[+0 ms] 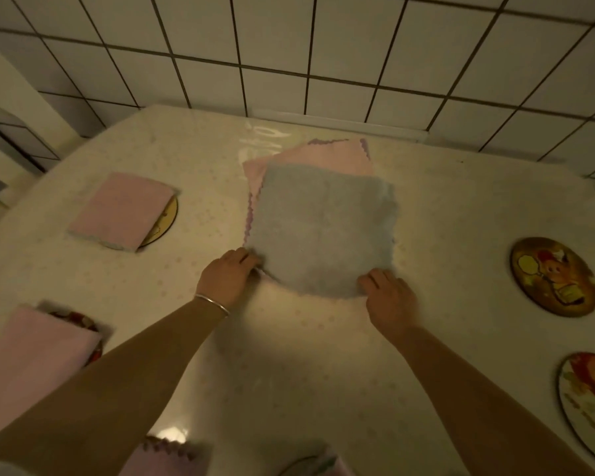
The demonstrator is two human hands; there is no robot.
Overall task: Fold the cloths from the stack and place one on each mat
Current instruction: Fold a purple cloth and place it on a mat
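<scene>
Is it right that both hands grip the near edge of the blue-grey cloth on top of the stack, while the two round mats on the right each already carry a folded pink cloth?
Not quite. The head view shows the two round mats on the right bare. The folded pink cloths lie on the mats at the left. The left hand and right hand do hold the blue-grey cloth at its near edge.

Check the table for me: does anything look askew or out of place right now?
Only the stack is untidy: the grey-blue fluffy cloth on top sits skewed over the pink cloths beneath, whose scalloped edges poke out at its far and left sides. No spills or damage show.
</scene>
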